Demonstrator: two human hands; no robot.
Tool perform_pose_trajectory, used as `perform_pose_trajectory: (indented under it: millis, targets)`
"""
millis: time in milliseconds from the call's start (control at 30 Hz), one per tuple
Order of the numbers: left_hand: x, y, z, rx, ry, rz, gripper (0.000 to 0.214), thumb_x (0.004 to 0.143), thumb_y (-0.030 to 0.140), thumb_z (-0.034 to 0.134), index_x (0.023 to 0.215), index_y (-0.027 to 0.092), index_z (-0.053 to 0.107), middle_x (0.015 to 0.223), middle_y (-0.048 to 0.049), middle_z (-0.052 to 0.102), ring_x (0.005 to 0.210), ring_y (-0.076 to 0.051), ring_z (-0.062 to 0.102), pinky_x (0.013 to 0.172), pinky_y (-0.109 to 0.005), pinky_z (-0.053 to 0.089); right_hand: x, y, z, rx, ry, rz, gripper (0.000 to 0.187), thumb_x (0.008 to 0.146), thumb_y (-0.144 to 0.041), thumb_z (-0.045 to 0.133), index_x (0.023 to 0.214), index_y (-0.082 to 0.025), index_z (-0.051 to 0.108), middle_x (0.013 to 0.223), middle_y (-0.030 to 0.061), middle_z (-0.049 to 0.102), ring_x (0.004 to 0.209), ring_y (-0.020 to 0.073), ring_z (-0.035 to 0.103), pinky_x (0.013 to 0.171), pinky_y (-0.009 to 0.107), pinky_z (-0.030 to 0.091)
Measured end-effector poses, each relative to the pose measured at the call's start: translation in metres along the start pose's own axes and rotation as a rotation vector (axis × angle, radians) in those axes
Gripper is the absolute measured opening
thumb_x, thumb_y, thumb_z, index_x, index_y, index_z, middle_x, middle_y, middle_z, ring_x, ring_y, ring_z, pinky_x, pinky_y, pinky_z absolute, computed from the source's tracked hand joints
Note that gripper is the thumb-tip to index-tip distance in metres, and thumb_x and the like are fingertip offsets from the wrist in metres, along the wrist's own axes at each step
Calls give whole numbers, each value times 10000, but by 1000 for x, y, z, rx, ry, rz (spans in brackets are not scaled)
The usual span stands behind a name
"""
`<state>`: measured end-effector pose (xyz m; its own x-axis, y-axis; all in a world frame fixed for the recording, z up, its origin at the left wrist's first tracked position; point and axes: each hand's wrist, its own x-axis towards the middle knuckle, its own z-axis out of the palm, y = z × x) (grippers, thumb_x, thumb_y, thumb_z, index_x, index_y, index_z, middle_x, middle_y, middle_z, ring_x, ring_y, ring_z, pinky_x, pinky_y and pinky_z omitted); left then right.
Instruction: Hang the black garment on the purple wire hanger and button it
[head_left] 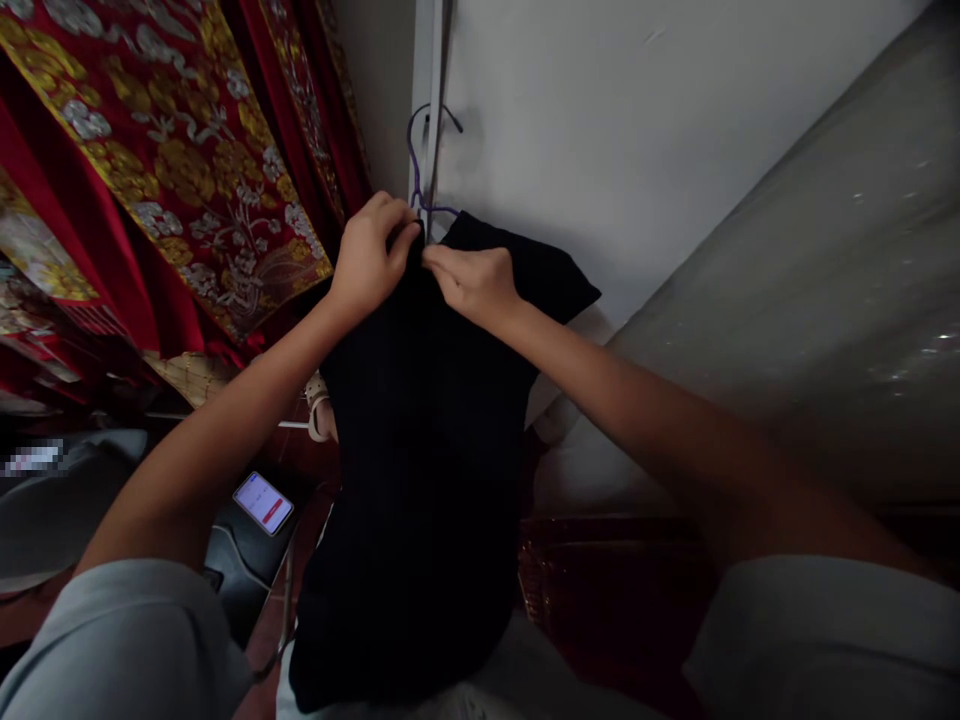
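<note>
A black short-sleeved garment (427,430) hangs in front of me from a dark purple hanger (414,160). The hanger's hook loops around a narrow pale upright (426,60) against the wall. At the left of the neckline, my left hand (373,255) is closed, pinching the black cloth between thumb and fingers. My right hand (478,283) is closed too, its fingertips together at the right of the neck opening. The hanger's shoulders are mostly hidden inside the cloth. The garment's lower end reaches down to my lap.
Red brocade cloth (187,170) with gold and silver flowers hangs at the left. A lit phone (263,502) lies on a dark seat (238,562). Shiny plastic-like sheeting (810,330) stands at the right beside the pale wall (600,110). My sandalled foot (321,415) shows below.
</note>
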<state>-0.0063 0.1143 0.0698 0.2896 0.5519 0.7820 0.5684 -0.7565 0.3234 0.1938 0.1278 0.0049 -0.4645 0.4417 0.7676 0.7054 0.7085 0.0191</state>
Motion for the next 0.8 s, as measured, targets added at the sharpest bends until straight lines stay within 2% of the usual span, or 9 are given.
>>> perform_pose_trajectory:
  millis: [100, 200, 267, 367, 433, 567, 667, 733, 800]
  targets:
    - [22, -10, -8, 12, 149, -102, 190, 1074, 236, 581, 885, 222, 562, 944, -27, 604, 971, -183, 551, 963, -375, 440, -20, 4, 12, 8, -138, -118, 398, 1055, -294, 400, 1126, -186, 777, 772, 55, 747, 673, 179, 660, 582, 299, 363]
    - [36, -39, -19, 38, 209, -320, 278, 1074, 140, 581, 817, 212, 499, 836, 26, 558, 856, -125, 469, 915, -338, 419, -44, -1, 19, 36, -192, -125, 421, 1073, -349, 383, 1093, -206, 779, 787, 43, 761, 654, 166, 658, 569, 289, 352]
    - [29, -66, -24, 81, 181, -409, 324, 1040, 134, 633, 768, 210, 474, 820, 23, 566, 890, -131, 482, 934, -343, 407, -56, -8, 19, 76, -203, -126, 429, 1081, -367, 373, 1084, -216, 775, 790, 38, 764, 655, 162, 665, 574, 282, 367]
    - [0, -105, -29, 179, 100, -485, 313, 996, 226, 659, 737, 219, 483, 862, -29, 630, 1005, -195, 564, 988, -379, 419, -64, -21, 17, 162, -257, -183, 403, 1086, -347, 382, 1082, -229, 767, 801, 26, 774, 656, 154, 677, 571, 275, 374]
    - [-26, -127, -33, 206, 5, -577, 339, 1038, 321, 556, 725, 218, 477, 792, -42, 634, 972, -207, 614, 949, -388, 453, -66, -28, 14, 185, -283, -215, 384, 1090, -335, 389, 1091, -236, 761, 842, 21, 790, 663, 149, 685, 570, 272, 370]
    - [-77, -145, -39, 141, -333, -683, 548, 1115, 506, 293, 671, 221, 438, 507, 26, 489, 637, -137, 598, 755, -342, 507, -71, -37, 11, 154, -342, -285, 382, 1096, -323, 378, 1117, -216, 744, 882, 38, 801, 673, 157, 687, 581, 277, 363]
    - [-108, -138, -44, 98, -580, -634, 595, 1064, 617, 417, 617, 225, 442, 399, 58, 433, 474, -119, 509, 633, -300, 515, -79, -39, 12, 146, -418, -351, 395, 1097, -310, 356, 1102, -176, 727, 849, 57, 789, 667, 164, 681, 587, 280, 361]
    - [-123, -125, -48, 76, -710, -582, 579, 1015, 608, 526, 585, 225, 466, 384, 55, 443, 449, -121, 495, 589, -276, 510, -82, -42, 13, 186, -450, -372, 380, 1087, -310, 370, 1060, -160, 718, 834, 71, 778, 673, 172, 682, 598, 283, 376]
    - [-130, -108, -52, 54, -778, -529, 511, 974, 546, 600, 585, 223, 526, 436, 29, 527, 481, -143, 536, 572, -277, 512, -81, -48, 14, 263, -468, -335, 327, 1062, -353, 439, 1071, -162, 705, 887, 85, 776, 716, 190, 696, 633, 295, 418]
